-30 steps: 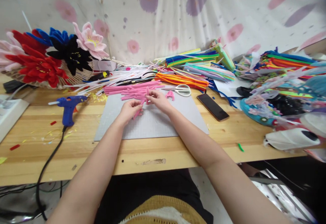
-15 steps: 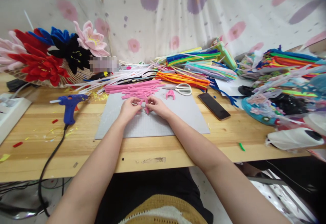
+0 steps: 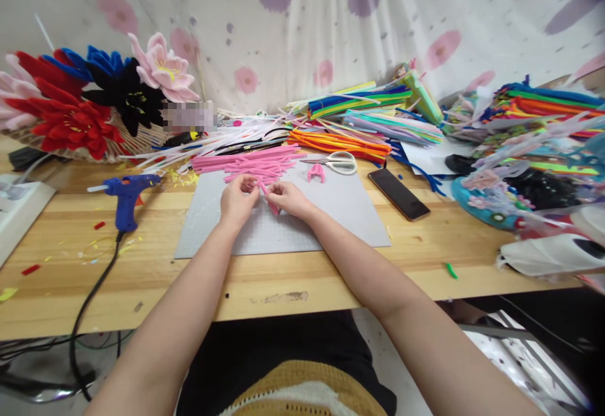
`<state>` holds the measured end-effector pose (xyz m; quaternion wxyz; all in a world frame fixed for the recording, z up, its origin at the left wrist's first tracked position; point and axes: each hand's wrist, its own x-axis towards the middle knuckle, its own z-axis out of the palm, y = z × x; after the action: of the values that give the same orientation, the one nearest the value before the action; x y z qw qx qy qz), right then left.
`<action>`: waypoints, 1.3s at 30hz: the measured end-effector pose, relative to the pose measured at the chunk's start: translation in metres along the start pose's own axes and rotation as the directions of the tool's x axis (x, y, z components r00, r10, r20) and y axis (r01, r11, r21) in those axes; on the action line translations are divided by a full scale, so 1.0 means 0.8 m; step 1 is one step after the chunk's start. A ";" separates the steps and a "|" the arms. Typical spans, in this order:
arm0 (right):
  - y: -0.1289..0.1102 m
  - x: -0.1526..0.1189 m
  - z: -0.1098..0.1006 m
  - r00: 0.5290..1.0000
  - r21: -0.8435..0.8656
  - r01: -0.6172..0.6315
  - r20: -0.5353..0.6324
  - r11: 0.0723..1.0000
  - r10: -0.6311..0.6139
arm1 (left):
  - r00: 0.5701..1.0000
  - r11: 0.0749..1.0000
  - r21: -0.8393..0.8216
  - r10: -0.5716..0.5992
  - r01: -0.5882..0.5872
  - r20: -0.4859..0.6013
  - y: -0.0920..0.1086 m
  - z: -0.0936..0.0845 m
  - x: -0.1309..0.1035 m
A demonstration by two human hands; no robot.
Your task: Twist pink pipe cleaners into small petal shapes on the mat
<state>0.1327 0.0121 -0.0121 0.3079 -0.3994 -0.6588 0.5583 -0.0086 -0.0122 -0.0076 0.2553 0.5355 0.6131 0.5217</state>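
Observation:
Over the grey mat (image 3: 227, 233), my left hand (image 3: 239, 202) and my right hand (image 3: 289, 200) are close together, fingers closed. A short pink fuzzy piece (image 3: 272, 205) is pinched in my right hand and slants between the two hands. The fingertips of my left hand are closed near its upper end; whatever they grip is too small to make out. Just beyond the hands lies a pile of pink fuzzy stems (image 3: 250, 162). A small bent pink piece (image 3: 316, 173) rests to their right, beside white-handled scissors (image 3: 341, 162).
A blue glue gun (image 3: 126, 202) with a black cord lies left of the mat. At its right is a phone (image 3: 398, 194). Orange stems (image 3: 338, 144) and other coloured bundles line the back. Fuzzy flowers (image 3: 75, 123) stand back left; a white roll (image 3: 543, 256) lies right.
The pink piece between my hands has tilted from nearly upright to a slant. My left hand has shifted slightly left, and the fingers of both hands have changed position.

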 end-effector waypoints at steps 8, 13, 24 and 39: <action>-0.006 0.000 -0.003 0.999 0.063 -0.045 -0.006 0.997 0.046 | 0.999 0.998 0.055 0.029 -0.032 0.045 -0.002 0.005 -0.003; -0.010 -0.005 -0.014 0.997 0.196 -0.068 0.050 0.978 0.059 | 0.997 0.999 0.022 0.045 -0.046 0.055 -0.006 0.006 -0.001; -0.011 -0.002 -0.002 0.994 0.108 -0.101 -0.038 0.989 0.106 | 0.995 0.997 0.031 0.069 -0.071 0.065 -0.013 0.006 0.001; -0.006 -0.001 0.000 0.997 0.072 -0.080 0.010 0.994 0.079 | 0.979 0.978 0.070 0.191 -0.196 0.068 0.003 0.005 -0.004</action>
<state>0.1324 0.0111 -0.0070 0.2974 -0.4118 -0.6228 0.5951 -0.0036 -0.0143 -0.0074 0.2012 0.6176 0.5695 0.5038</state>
